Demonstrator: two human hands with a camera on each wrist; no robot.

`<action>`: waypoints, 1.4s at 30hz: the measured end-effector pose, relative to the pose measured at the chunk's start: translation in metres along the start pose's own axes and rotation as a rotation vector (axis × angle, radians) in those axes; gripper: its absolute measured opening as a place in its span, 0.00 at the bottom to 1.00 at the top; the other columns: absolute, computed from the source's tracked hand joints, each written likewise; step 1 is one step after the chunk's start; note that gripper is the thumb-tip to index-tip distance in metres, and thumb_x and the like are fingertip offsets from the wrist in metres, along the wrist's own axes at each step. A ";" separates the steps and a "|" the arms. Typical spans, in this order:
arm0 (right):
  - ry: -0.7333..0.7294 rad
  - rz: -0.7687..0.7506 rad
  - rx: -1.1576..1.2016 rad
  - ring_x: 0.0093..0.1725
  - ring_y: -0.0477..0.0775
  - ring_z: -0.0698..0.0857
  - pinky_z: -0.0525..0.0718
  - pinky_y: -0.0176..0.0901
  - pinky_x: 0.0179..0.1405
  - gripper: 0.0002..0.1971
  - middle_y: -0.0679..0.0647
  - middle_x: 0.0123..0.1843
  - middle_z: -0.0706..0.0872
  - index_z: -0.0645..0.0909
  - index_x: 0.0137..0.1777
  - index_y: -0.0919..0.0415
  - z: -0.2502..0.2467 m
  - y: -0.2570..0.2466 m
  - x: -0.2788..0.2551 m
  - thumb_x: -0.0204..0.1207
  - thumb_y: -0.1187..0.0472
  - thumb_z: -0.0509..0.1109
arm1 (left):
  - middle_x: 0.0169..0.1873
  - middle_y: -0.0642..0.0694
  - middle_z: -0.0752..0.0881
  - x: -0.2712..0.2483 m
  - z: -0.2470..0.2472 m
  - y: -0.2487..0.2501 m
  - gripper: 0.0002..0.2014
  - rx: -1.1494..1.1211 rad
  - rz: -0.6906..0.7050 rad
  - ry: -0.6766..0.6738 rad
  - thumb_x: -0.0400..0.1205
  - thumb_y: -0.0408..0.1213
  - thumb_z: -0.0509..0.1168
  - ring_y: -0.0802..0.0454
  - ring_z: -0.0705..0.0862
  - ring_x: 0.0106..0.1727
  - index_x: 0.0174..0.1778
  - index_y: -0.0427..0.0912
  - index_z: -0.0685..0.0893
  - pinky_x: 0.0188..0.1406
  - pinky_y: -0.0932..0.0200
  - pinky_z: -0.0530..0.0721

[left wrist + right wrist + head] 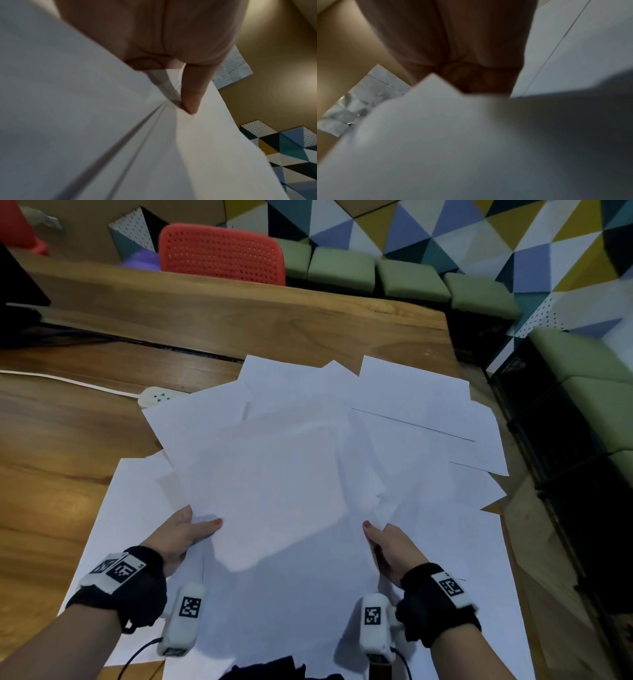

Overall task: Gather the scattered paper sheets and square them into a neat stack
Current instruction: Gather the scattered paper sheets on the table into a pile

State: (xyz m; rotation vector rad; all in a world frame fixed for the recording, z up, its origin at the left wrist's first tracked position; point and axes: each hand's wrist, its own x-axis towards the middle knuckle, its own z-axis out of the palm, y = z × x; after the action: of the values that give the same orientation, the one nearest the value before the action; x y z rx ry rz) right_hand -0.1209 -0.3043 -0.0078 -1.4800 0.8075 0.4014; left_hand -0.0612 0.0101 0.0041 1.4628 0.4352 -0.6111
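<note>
Both hands are on the paper sheets — left hand pinching the near-left edge of a lifted bunch, thumb on top, fingers hidden under; right hand doing the same on the near-right edge. The left wrist view confirms it: a finger pressed up under the paper, several sheet edges fanning out from the pinch. The right wrist view is blurred, just the palm against the paper, so grip detail there comes from the head view only. Key relation: the held bunch runs away from the hands, long axis pointing forward, sagging between the two grips. The loose sheets fan out ahead and to the outside of both hands on the table — the widest spill lies beyond and outboard of the right hand, near the table's right edge, so the right hand is nearer to most of what's left. A smaller spread sits outboard of the left hand. My read: gathering is barely started, squaring not yet.
</note>
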 end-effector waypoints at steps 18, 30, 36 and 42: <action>0.023 -0.204 -0.069 0.29 0.45 0.72 0.71 0.26 0.18 0.16 0.51 0.29 0.72 0.68 0.30 0.60 0.001 -0.002 -0.049 0.75 0.65 0.72 | 0.52 0.51 0.84 0.013 0.030 0.008 0.11 -0.114 0.188 0.146 0.86 0.42 0.54 0.48 0.83 0.48 0.63 0.53 0.75 0.46 0.51 0.79; 0.106 -0.140 0.025 0.35 0.51 0.76 0.74 0.41 0.36 0.17 0.49 0.32 0.74 0.69 0.35 0.55 -0.008 0.022 -0.035 0.64 0.56 0.78 | 0.40 0.44 0.81 0.002 0.015 0.021 0.08 -0.371 -0.020 0.115 0.83 0.40 0.58 0.46 0.80 0.41 0.44 0.41 0.80 0.46 0.49 0.78; 0.149 -0.104 0.085 0.74 0.62 0.69 0.67 0.53 0.75 0.42 0.65 0.78 0.65 0.54 0.78 0.74 -0.010 0.029 -0.033 0.73 0.58 0.74 | 0.28 0.35 0.81 -0.021 0.004 -0.023 0.12 -0.036 -0.116 -0.023 0.73 0.37 0.71 0.46 0.79 0.26 0.43 0.31 0.82 0.25 0.61 0.74; 0.120 -0.092 0.105 0.70 0.61 0.73 0.71 0.55 0.72 0.41 0.65 0.74 0.70 0.58 0.77 0.71 -0.011 0.028 -0.030 0.70 0.59 0.77 | 0.37 0.34 0.84 -0.031 -0.012 -0.010 0.25 0.008 -0.215 -0.164 0.69 0.55 0.71 0.40 0.80 0.37 0.47 0.34 0.86 0.40 0.51 0.83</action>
State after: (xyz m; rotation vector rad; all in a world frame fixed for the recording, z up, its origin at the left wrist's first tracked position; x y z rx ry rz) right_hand -0.1627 -0.3051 -0.0060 -1.4473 0.8390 0.1998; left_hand -0.0904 0.0259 0.0146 1.3709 0.4647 -0.8986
